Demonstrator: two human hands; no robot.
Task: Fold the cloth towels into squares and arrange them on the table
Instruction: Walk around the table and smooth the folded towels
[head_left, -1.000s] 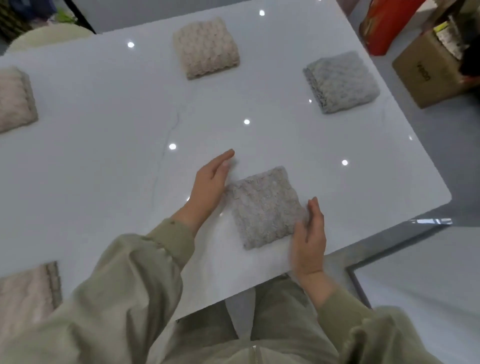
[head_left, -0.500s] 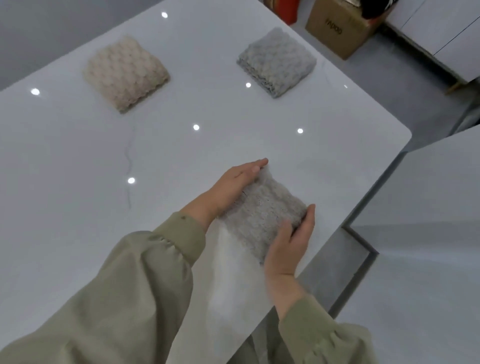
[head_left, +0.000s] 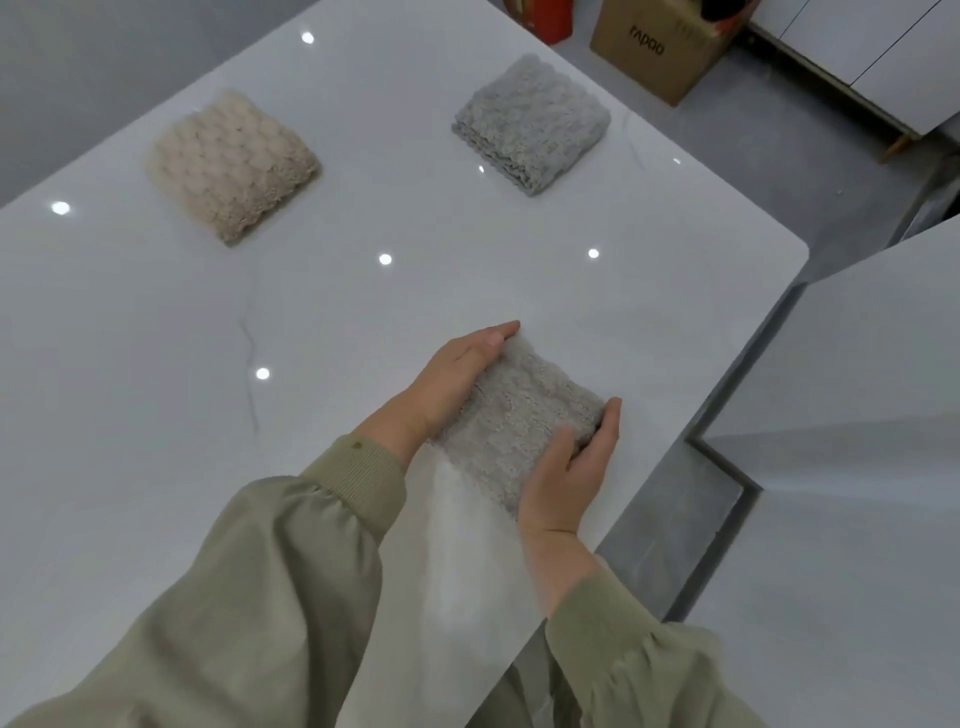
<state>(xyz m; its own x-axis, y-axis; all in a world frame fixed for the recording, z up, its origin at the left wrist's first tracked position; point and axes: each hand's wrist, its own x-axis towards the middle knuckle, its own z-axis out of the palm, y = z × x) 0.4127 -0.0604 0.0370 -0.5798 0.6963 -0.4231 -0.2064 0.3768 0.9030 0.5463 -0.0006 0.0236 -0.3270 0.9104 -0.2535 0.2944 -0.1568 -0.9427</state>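
A folded grey-brown towel (head_left: 519, 415) is near the front right edge of the white table (head_left: 363, 312), between my two hands. My left hand (head_left: 457, 379) grips its left edge, thumb lying along the far corner. My right hand (head_left: 571, 467) holds the right edge, thumb on top and fingers curled round the far side. I cannot tell whether the towel rests on the table or is just off it. Further back lie two folded squares, a beige towel (head_left: 234, 166) at the left and a light grey towel (head_left: 530, 124) at the right.
The table's rounded right corner (head_left: 795, 249) is close to the held towel. A second white surface (head_left: 857, 364) stands to the right across a narrow gap. A cardboard box (head_left: 654, 47) and a red item (head_left: 540, 15) sit on the floor beyond the table.
My hands went from lying flat beside the towel to gripping its edges. The towel has shifted toward the table's right edge, and the view has swung right.
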